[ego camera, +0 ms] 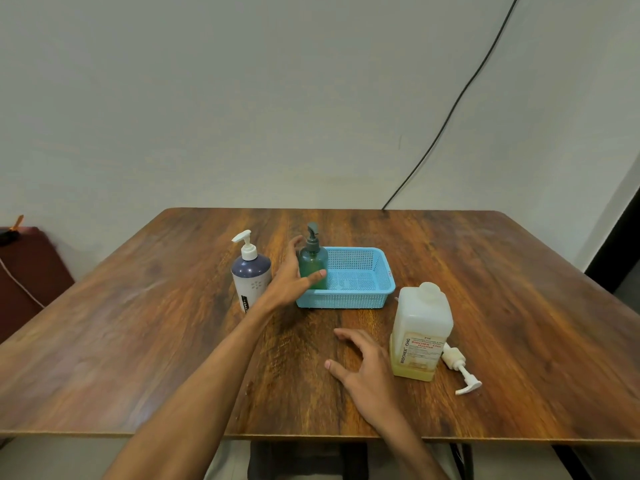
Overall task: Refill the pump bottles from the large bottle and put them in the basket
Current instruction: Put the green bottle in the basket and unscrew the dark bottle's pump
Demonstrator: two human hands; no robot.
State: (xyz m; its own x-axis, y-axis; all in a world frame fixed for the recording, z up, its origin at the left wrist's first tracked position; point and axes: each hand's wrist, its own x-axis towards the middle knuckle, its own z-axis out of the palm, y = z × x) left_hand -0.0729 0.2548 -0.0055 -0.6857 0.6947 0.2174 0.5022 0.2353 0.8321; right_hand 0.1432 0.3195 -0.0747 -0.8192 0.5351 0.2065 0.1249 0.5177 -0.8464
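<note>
Green translucent pump bottle (313, 264) upright in perforated blue basket (360, 299); left hand (294, 277) open beside.

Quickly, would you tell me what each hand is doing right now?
Left hand: open around the green pump bottle, grip not closed.
Right hand: open, empty, over the table.

**Bare forearms, no sleeves**

Both forearms are bare up to the frame's lower edge, with no sleeve in view. The left hand (289, 278) and right hand (363, 368) wear nothing; the fingers (317, 274) carry no rings. Short, plain nails show on the right hand.
</note>
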